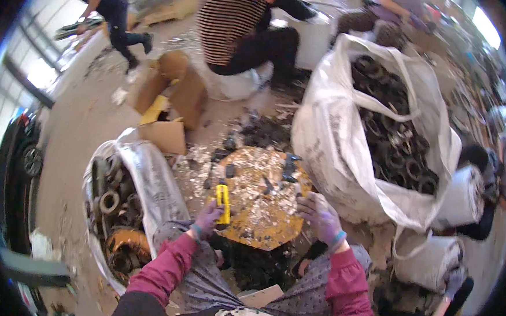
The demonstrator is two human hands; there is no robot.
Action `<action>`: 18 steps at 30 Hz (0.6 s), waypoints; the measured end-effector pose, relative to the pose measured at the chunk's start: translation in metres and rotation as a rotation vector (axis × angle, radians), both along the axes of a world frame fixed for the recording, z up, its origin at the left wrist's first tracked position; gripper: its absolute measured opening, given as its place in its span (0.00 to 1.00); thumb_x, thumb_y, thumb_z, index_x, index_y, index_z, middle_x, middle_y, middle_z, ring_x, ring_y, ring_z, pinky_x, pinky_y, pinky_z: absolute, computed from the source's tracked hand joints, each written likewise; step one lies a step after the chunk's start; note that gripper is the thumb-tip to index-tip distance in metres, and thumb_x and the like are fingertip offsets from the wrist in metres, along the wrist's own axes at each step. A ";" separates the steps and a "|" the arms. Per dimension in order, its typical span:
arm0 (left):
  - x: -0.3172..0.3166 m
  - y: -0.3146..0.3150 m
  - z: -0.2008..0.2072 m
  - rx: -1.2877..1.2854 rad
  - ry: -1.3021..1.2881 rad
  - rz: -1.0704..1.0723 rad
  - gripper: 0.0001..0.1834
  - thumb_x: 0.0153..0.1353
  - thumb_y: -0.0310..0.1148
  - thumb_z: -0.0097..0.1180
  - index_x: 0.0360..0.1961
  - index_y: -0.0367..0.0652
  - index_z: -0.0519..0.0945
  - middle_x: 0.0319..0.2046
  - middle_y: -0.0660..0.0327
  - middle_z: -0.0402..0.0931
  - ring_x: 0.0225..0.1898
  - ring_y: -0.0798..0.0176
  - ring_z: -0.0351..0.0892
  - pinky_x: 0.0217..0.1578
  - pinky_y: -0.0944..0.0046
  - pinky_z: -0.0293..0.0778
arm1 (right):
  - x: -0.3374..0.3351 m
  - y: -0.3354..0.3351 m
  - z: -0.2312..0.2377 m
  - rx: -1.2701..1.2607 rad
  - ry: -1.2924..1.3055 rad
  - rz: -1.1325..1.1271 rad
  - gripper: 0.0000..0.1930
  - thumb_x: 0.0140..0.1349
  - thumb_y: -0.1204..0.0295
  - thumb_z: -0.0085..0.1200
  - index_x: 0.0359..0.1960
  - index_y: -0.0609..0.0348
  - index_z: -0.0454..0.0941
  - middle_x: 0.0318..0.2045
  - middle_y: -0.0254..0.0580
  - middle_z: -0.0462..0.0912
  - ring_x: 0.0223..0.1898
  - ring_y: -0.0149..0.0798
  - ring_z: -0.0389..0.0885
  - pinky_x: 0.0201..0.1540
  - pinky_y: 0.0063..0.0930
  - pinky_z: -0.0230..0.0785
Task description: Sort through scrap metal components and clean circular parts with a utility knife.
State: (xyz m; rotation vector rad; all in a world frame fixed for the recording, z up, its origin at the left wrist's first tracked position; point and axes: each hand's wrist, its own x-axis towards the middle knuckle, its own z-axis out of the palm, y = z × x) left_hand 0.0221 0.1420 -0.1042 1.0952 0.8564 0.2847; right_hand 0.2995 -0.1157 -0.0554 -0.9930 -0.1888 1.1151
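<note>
My left hand (207,219), in a purple glove, is closed around a yellow utility knife (222,205) held upright at the left edge of a round, worn yellow work top (260,231). My right hand (319,213), gloved alike, hovers over the right edge of that surface. Its fingers are drawn together toward the left; whatever they pinch is too small to make out. Pale crumbs and black scraps (289,167) litter the work top between my hands.
At my left stands a white sack (158,178) of worn ring-shaped parts. A larger white bulk bag (330,134) of dark rings stands at the right. An opened cardboard box (179,92) lies ahead, near a seated person in stripes (229,26). Another person (108,13) walks at far left.
</note>
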 end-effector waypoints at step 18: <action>0.005 -0.077 0.066 0.137 0.044 -0.337 0.18 0.65 0.43 0.50 0.49 0.43 0.69 0.36 0.58 0.80 0.32 0.70 0.77 0.31 0.68 0.75 | -0.013 -0.090 0.032 0.048 0.135 -0.204 0.23 0.68 0.53 0.40 0.55 0.57 0.68 0.50 0.42 0.77 0.44 0.34 0.78 0.44 0.26 0.73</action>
